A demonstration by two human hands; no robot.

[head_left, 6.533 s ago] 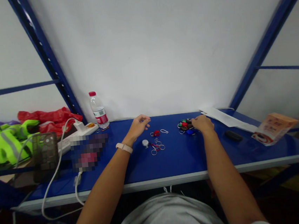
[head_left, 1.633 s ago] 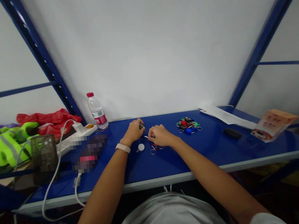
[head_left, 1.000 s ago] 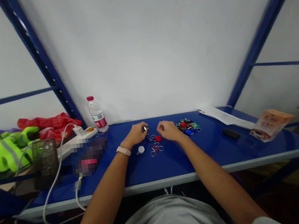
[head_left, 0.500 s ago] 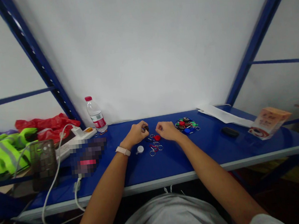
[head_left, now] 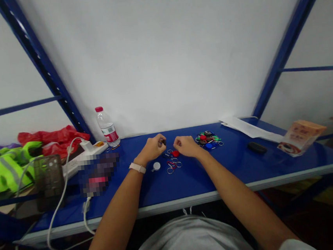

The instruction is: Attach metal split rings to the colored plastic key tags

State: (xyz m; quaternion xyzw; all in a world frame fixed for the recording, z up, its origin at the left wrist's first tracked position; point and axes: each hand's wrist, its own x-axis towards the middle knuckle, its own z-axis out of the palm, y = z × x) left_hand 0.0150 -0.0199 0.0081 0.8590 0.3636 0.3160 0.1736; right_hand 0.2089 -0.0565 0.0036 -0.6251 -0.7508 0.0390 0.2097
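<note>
My left hand [head_left: 154, 147] is closed, with a small dark round thing [head_left: 162, 142] pinched at its fingertips; its kind is mostly hidden. Facing it across a narrow gap, my right hand [head_left: 185, 145] has its fingers pressed together, and what they hold, if anything, cannot be seen. On the table below lie a red badge reel [head_left: 175, 153], a white round reel [head_left: 156, 166] and a red carabiner [head_left: 172, 165] with metal split rings [head_left: 170, 171]. Right of my right hand sits a pile of coloured reels and key rings [head_left: 207, 140].
A water bottle [head_left: 108, 130], a power strip [head_left: 80, 159] and a blurred-out phone [head_left: 100, 174] with a white cable are on the left. To the right are white papers [head_left: 243, 127], a black case [head_left: 256, 147] and an orange-white box [head_left: 301, 137]. The blue table [head_left: 175, 189] meets a wall.
Both hands stay almost in place. The dark thing in my left fingers shows a little more, and the whole view has shifted slightly.
</note>
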